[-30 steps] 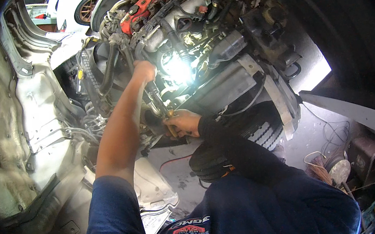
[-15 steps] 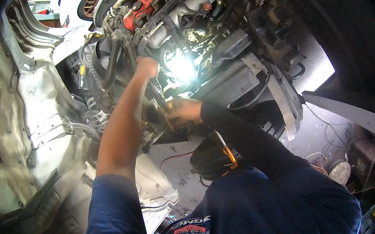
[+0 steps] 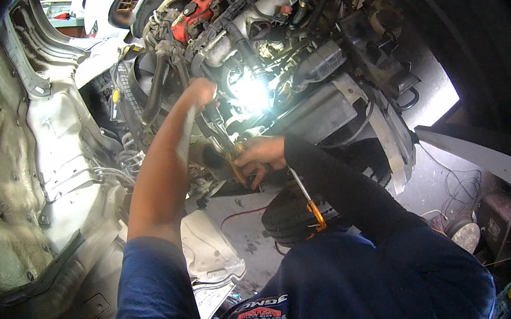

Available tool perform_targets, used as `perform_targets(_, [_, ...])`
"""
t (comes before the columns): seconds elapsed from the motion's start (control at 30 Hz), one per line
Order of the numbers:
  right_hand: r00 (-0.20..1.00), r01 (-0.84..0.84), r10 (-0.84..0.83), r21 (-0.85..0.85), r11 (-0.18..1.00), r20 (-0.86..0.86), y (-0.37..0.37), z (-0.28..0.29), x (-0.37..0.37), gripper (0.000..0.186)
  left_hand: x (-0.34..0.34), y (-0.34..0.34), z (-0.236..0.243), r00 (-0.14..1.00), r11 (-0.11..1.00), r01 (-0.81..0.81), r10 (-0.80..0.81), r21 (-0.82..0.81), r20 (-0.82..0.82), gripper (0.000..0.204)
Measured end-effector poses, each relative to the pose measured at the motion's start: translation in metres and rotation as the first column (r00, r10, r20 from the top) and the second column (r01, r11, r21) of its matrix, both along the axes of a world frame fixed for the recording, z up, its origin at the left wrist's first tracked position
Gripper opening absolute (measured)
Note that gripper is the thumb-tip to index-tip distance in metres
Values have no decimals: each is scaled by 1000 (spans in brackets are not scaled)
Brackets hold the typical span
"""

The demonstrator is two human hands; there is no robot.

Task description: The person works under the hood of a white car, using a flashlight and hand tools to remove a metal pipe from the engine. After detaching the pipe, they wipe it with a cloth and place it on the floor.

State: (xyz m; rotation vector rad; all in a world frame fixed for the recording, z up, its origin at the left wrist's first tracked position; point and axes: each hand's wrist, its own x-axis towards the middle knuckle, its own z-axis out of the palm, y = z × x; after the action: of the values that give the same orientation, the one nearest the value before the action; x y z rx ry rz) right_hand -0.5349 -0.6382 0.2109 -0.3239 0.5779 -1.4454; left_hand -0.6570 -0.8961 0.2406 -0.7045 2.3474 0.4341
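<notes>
My left hand (image 3: 200, 92) is closed high on a dark, long metal part beside the hoses, left of a bright work light (image 3: 253, 93); what exactly it grips is partly hidden. Below and to its right, my right hand (image 3: 260, 157) has its thumb and fingers on a yellowish tool (image 3: 240, 172) at the lower end of that metal part. A long metal tool with an orange handle (image 3: 314, 214) hangs just below my right hand, over a black tyre (image 3: 284, 216). The engine's red cover (image 3: 194, 12) and grey manifold (image 3: 229, 39) lie above my hands.
Pale bare body panelling (image 3: 53, 151) fills the left side. A white car (image 3: 99, 7) stands at the back. A light plastic part (image 3: 209, 247) lies below, with a red hose beside it. Cables (image 3: 453, 181) and a brown metal box (image 3: 502, 219) are at the lower right.
My right hand has shifted slightly right, and my left hand slightly right too. The orange-handled tool, not visible a second ago, now shows beneath my right arm. The view has shifted a little.
</notes>
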Motion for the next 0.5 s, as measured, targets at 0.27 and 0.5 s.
perform_targets(0.27, [997,37,-37,-7,999,73,-9,-2,0,38,2,6,4,981,977,-189,192,104,-21,29])
perform_targets(0.5, [954,239,-263,162,957,145,-32,0,24,24,4,12,11,976,971,-211,216,108,-40,26])
